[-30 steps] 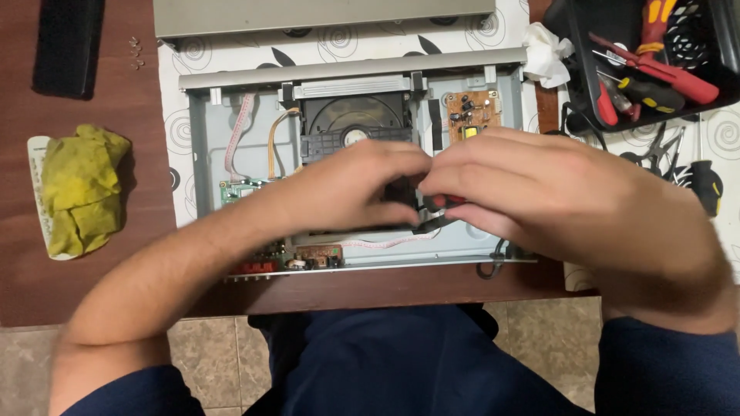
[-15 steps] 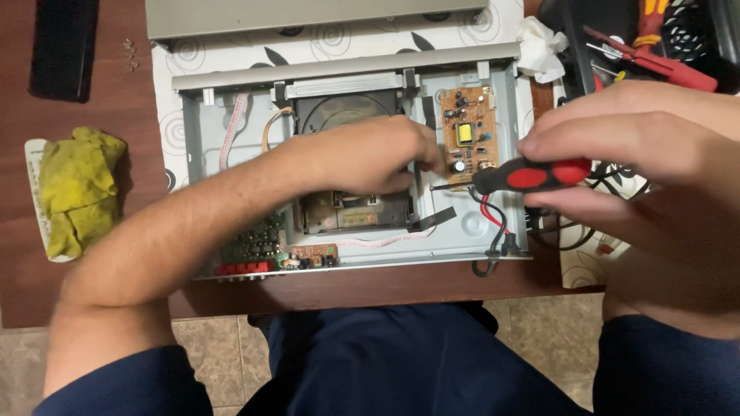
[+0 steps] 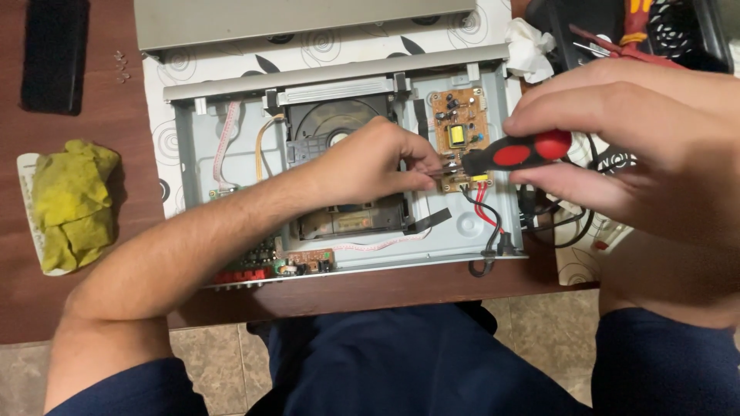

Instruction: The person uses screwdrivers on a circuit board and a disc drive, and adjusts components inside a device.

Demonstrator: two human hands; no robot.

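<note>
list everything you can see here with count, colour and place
disc player chassis: 1, grey metal, opened, table centre
disc drive: 1, black, middle of chassis
circuit board: 1, brown, right side of chassis
screwdriver: 1, red and black handle, tip by the circuit board
metal cover: 1, grey, far edge
cloth: 1, yellow, left on table
remote: 1, black, top left
tool tray: 1, black, top right
table: 1, dark brown wood
left hand: 1, fingers at the board
right hand: 1, holding the screwdriver

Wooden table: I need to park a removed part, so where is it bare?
Bare brown wooden table lies between the yellow crumpled cloth and the open grey metal player chassis. The black tool tray corner is crowded.
</note>
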